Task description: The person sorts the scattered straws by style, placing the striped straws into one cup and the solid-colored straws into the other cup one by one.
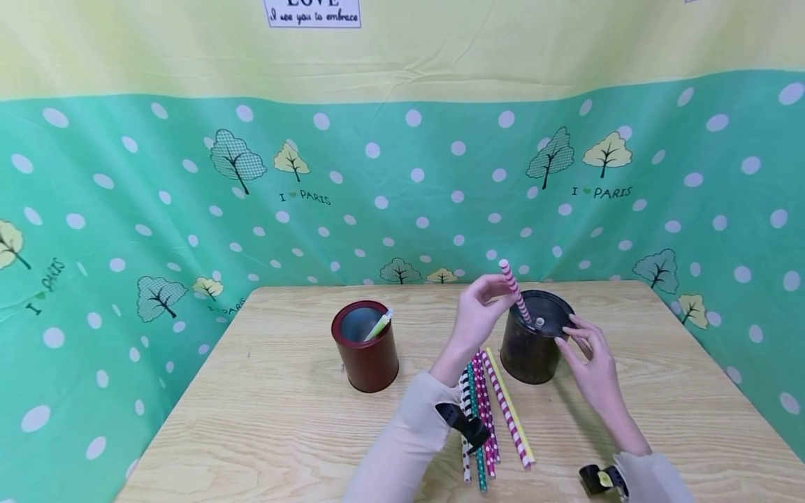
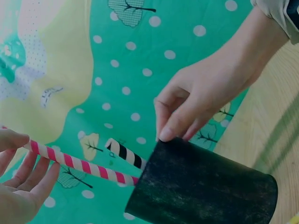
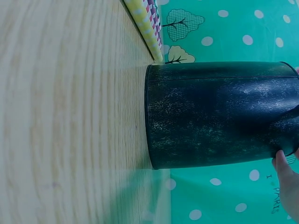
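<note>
My left hand (image 1: 479,314) pinches a red-and-white striped paper straw (image 1: 512,285) near its upper part. The straw's lower end is inside a black cylindrical can (image 1: 531,356), hidden by the wall in the left wrist view. My right hand (image 1: 594,367) grips that can's rim at the right side, thumb and fingers at the edge. Beside the held straw, a black-and-white striped straw (image 2: 125,153) also sticks out of the can. On the table between my arms lie several patterned paper straws (image 1: 481,419), partly covered by my left wrist.
A dark red can (image 1: 371,363) stands left of centre with a light green item (image 1: 379,325) leaning inside it. A yellow straw (image 1: 512,405) lies in front of the black can. Behind the wooden table (image 1: 264,419) hangs a green dotted cloth (image 1: 352,175).
</note>
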`<state>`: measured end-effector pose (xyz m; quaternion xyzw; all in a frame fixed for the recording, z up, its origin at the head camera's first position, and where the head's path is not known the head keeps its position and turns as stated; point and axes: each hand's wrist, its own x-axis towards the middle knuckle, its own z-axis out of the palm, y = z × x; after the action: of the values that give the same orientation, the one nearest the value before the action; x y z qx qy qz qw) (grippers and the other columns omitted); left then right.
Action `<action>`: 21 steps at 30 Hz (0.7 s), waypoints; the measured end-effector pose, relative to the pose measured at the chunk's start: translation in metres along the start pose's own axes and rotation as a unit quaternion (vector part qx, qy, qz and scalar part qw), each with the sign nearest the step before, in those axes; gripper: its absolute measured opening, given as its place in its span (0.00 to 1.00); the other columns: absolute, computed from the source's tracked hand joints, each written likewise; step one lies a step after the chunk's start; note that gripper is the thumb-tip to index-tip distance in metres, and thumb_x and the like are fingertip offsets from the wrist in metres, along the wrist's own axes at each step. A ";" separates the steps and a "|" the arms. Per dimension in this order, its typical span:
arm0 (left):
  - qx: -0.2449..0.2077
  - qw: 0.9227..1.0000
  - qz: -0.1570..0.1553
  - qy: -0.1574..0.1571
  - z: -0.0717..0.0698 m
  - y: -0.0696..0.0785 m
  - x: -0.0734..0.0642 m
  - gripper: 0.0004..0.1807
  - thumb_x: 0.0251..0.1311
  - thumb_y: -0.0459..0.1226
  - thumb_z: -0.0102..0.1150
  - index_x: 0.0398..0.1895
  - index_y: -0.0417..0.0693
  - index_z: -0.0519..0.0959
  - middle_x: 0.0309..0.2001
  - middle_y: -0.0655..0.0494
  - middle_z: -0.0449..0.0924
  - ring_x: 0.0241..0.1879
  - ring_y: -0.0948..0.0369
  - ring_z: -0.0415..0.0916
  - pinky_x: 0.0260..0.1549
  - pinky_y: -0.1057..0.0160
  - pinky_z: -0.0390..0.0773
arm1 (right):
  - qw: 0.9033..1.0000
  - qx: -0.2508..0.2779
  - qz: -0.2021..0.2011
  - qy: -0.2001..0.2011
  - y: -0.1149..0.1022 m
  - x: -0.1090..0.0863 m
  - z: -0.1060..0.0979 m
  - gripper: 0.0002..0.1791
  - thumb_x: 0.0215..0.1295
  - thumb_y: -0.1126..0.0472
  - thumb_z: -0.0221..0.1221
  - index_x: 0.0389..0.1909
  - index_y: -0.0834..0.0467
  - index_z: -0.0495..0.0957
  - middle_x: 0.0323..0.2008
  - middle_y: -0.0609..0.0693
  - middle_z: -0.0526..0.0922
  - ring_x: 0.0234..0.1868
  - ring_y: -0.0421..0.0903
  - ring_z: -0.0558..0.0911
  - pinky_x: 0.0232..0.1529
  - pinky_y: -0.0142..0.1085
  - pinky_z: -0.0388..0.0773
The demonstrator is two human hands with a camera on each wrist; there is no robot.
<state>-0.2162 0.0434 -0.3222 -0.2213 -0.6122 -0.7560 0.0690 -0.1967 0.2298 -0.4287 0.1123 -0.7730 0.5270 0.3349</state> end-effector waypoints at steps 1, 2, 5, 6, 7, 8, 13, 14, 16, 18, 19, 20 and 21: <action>0.010 1.000 0.001 -0.001 0.000 0.001 -0.001 0.12 0.51 0.21 0.53 0.40 0.25 0.72 0.41 0.32 0.74 0.42 0.49 0.74 0.41 0.68 0.75 | 1.000 -0.001 0.001 0.000 0.004 0.000 0.000 0.12 0.50 0.80 0.56 0.37 0.73 0.71 0.50 0.64 0.67 0.53 0.30 0.67 0.50 0.19 0.64; 0.018 1.000 0.000 -0.002 -0.001 0.000 -0.002 0.12 0.51 0.22 0.53 0.40 0.25 0.72 0.41 0.33 0.74 0.42 0.49 0.74 0.41 0.68 0.74 | 1.000 -0.002 0.001 0.000 0.007 0.000 0.000 0.12 0.50 0.79 0.56 0.38 0.72 0.71 0.51 0.62 0.68 0.53 0.31 0.67 0.50 0.19 0.64; 0.035 0.999 -0.009 0.004 -0.004 -0.004 -0.004 0.12 0.52 0.23 0.53 0.41 0.28 0.73 0.41 0.36 0.76 0.43 0.51 0.74 0.41 0.69 0.74 | 1.000 -0.007 0.005 0.001 0.014 0.000 0.000 0.11 0.51 0.77 0.56 0.38 0.71 0.71 0.51 0.60 0.68 0.54 0.31 0.67 0.50 0.19 0.64; 0.038 0.999 -0.009 0.007 -0.006 -0.009 -0.004 0.12 0.52 0.24 0.54 0.41 0.29 0.74 0.41 0.38 0.76 0.42 0.54 0.75 0.41 0.69 0.74 | 1.000 -0.006 0.005 0.001 0.015 0.000 0.000 0.11 0.52 0.77 0.57 0.38 0.71 0.71 0.51 0.59 0.68 0.54 0.32 0.67 0.50 0.20 0.64; 0.043 0.999 -0.010 0.010 -0.008 -0.015 -0.004 0.12 0.52 0.24 0.54 0.41 0.31 0.74 0.41 0.39 0.77 0.42 0.56 0.75 0.41 0.69 0.74 | 1.000 -0.006 0.004 0.002 0.016 -0.001 0.000 0.11 0.52 0.76 0.57 0.38 0.72 0.71 0.51 0.59 0.68 0.54 0.32 0.67 0.50 0.20 0.64; 0.047 0.999 -0.013 0.015 -0.010 -0.020 -0.004 0.12 0.51 0.25 0.55 0.41 0.32 0.74 0.41 0.40 0.77 0.41 0.58 0.75 0.41 0.69 0.74 | 1.000 -0.007 0.004 0.002 0.016 -0.001 0.000 0.11 0.52 0.76 0.57 0.38 0.72 0.72 0.51 0.59 0.68 0.54 0.32 0.67 0.50 0.20 0.64; 0.075 0.997 -0.019 0.015 -0.019 -0.024 -0.011 0.12 0.51 0.25 0.55 0.41 0.29 0.74 0.41 0.37 0.77 0.41 0.51 0.75 0.38 0.72 0.74 | 1.000 -0.006 0.004 0.004 0.016 -0.001 0.001 0.11 0.52 0.76 0.56 0.38 0.72 0.71 0.51 0.59 0.68 0.54 0.32 0.67 0.50 0.20 0.64; 0.079 0.997 -0.022 0.014 -0.021 -0.021 -0.013 0.12 0.51 0.25 0.54 0.41 0.28 0.74 0.41 0.36 0.76 0.41 0.48 0.74 0.38 0.72 0.74 | 1.000 -0.007 0.005 0.003 0.016 -0.001 0.001 0.11 0.52 0.76 0.56 0.38 0.72 0.71 0.51 0.59 0.68 0.54 0.32 0.67 0.50 0.20 0.64; 0.093 0.995 -0.026 0.012 -0.024 -0.020 -0.016 0.12 0.52 0.25 0.54 0.41 0.28 0.74 0.41 0.36 0.76 0.41 0.46 0.74 0.37 0.72 0.74 | 1.000 -0.007 0.004 0.003 0.017 -0.001 0.001 0.11 0.52 0.76 0.56 0.38 0.72 0.71 0.51 0.59 0.68 0.54 0.32 0.67 0.50 0.20 0.64; 0.106 0.994 -0.032 0.011 -0.028 -0.023 -0.019 0.12 0.51 0.25 0.54 0.40 0.28 0.74 0.40 0.36 0.76 0.40 0.47 0.74 0.36 0.71 0.74 | 1.000 -0.005 0.003 0.003 0.017 -0.001 0.001 0.11 0.52 0.77 0.56 0.38 0.72 0.71 0.51 0.59 0.68 0.54 0.32 0.67 0.50 0.20 0.64; 0.113 0.993 -0.037 0.011 -0.030 -0.024 -0.020 0.11 0.52 0.25 0.54 0.40 0.29 0.74 0.40 0.37 0.76 0.39 0.48 0.74 0.36 0.71 0.74 | 1.000 -0.004 0.003 0.003 0.017 -0.001 0.001 0.11 0.52 0.77 0.56 0.38 0.72 0.71 0.51 0.59 0.68 0.54 0.32 0.67 0.51 0.20 0.64; 0.118 0.992 -0.041 0.012 -0.031 -0.025 -0.021 0.11 0.51 0.25 0.54 0.40 0.29 0.74 0.40 0.37 0.76 0.38 0.48 0.75 0.36 0.70 0.74 | 1.000 -0.003 0.003 0.003 0.016 -0.001 0.001 0.11 0.52 0.77 0.56 0.38 0.71 0.71 0.51 0.59 0.68 0.54 0.32 0.67 0.51 0.20 0.64; 0.125 0.991 -0.047 0.011 -0.033 -0.027 -0.022 0.11 0.52 0.25 0.54 0.40 0.29 0.74 0.39 0.37 0.77 0.38 0.49 0.75 0.35 0.70 0.74 | 1.000 -0.002 0.003 0.003 0.016 -0.001 0.001 0.11 0.52 0.77 0.56 0.38 0.71 0.71 0.51 0.59 0.68 0.54 0.32 0.67 0.51 0.20 0.64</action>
<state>-0.2146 0.0144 -0.3605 -0.1738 -0.7107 -0.6783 0.0673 -0.2048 0.2356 -0.4410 0.1074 -0.7733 0.5269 0.3360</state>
